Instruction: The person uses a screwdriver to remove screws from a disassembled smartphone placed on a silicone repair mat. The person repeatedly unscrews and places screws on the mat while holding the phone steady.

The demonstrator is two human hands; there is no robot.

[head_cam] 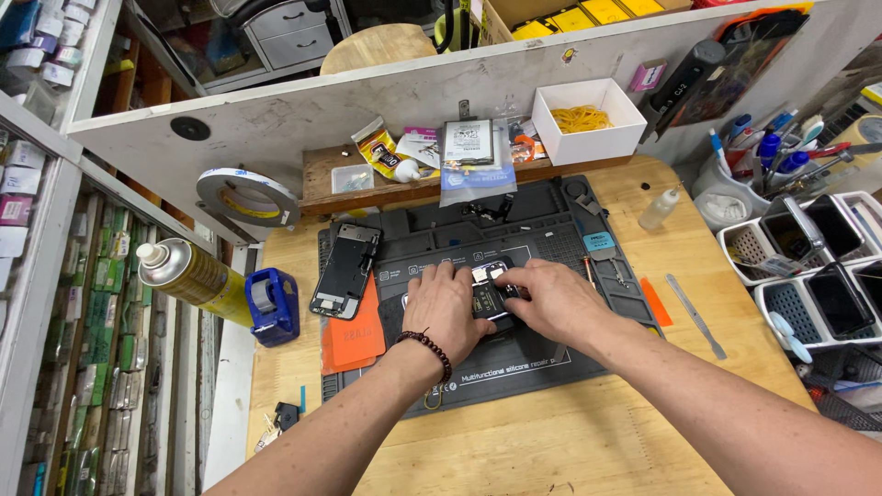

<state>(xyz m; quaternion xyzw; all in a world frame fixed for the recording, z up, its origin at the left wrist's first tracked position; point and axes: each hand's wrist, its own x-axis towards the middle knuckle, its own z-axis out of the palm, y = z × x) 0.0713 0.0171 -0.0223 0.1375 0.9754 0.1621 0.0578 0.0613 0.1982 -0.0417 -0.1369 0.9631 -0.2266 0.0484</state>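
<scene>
Both my hands rest on an opened smartphone lying flat in the middle of a dark silicone repair mat. My left hand, with a bead bracelet on the wrist, covers the phone's left half and presses down on it. My right hand grips the phone's right side, fingertips on its exposed insides. Only the phone's middle strip with circuit parts shows between the hands. A detached phone screen lies to the left on the mat.
An orange sheet lies under the screen. A spray can and blue tape dispenser stand at the left. White box of rubber bands, small bottle, metal spudger and baskets with phones sit at the right.
</scene>
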